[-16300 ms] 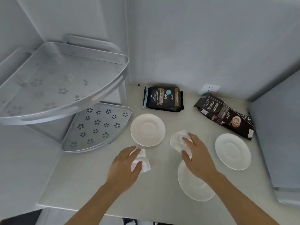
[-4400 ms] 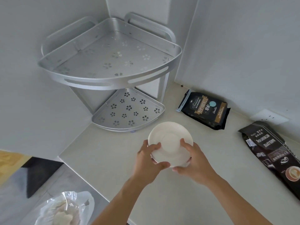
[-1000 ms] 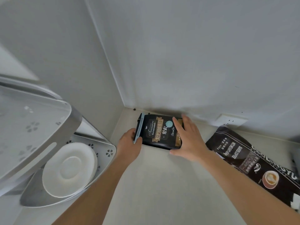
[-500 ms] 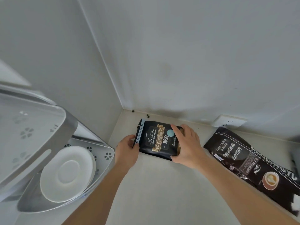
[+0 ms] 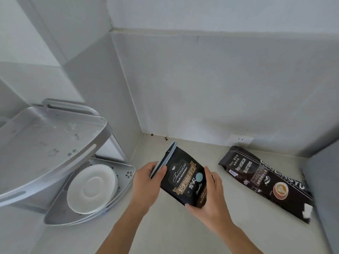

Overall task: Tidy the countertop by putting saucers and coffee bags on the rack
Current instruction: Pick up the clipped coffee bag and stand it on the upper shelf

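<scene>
**Coffee bag held in both hands, off the counter**

Your left hand [image 5: 146, 182] grips the small black coffee bag [image 5: 183, 178] at its sealed top edge; right hand [image 5: 211, 197] holds the bottom end. Bag's tilted, label facing you. Stacked saucers [image 5: 91, 187] sit on the rack [image 5: 55, 143] lower shelf, top shelf bare. 2nd, longer coffee bag [image 5: 266, 182] lies flat on the countertop [image 5: 174, 231] to the right, near the wall outlet [image 5: 238, 141].

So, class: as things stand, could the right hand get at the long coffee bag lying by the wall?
Probably not yet: the right hand is holding the small coffee bag together with the left hand. The countertop path to the long coffee bag looks free.
</scene>
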